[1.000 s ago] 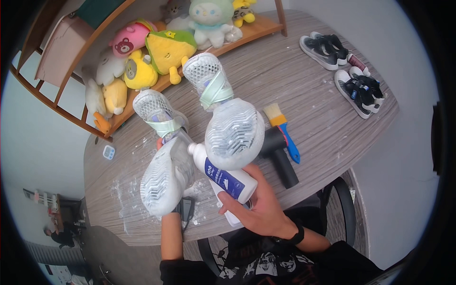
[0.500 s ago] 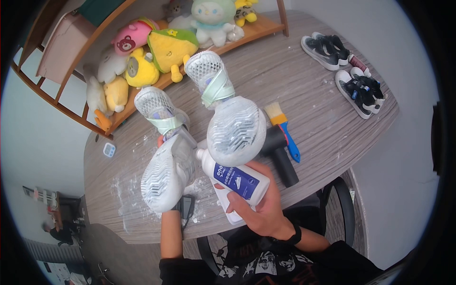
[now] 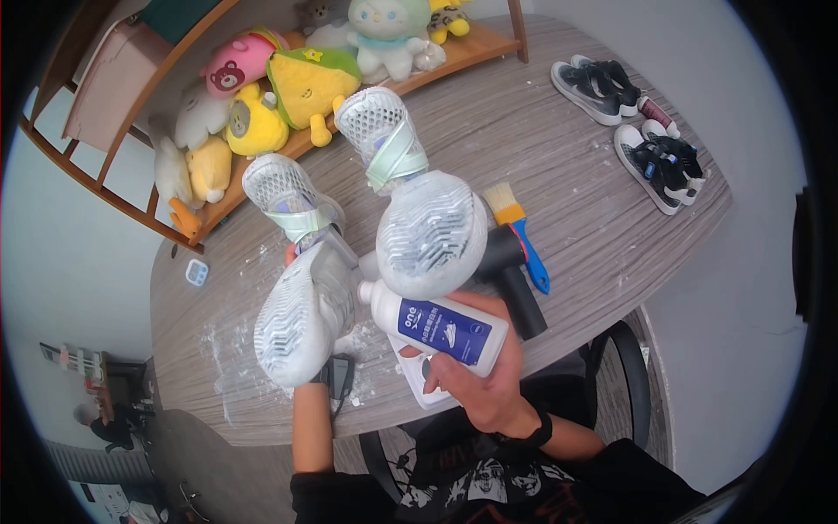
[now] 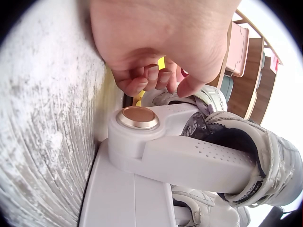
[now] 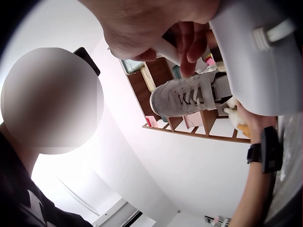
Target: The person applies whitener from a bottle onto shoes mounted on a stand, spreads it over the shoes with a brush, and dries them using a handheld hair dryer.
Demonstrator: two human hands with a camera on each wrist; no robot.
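In the head view, my right hand (image 3: 489,393) grips a white bottle (image 3: 449,328) with a blue label, tilted with its neck to the upper left. The bottle lies just below the sole of a white shoe (image 3: 432,236). Another white shoe (image 3: 301,323) is at its left, and two more are farther back, all on a white stand with arms. My left hand (image 4: 161,42) is mostly hidden behind the left shoe in the head view; the left wrist view shows its fingers loosely bent, holding nothing, above the stand's copper-coloured knob (image 4: 138,117).
A brush (image 3: 522,236) and a black T-shaped device (image 3: 515,288) lie right of the shoes. Black-and-white shoes (image 3: 659,170) stand at the far right. Plush toys (image 3: 310,87) fill a wooden shelf behind. White smears and a small timer (image 3: 196,272) are on the table's left.
My right hand has moved the bottle slightly right and down, turning it flatter so that its label faces the head camera more. My left forearm has barely moved.
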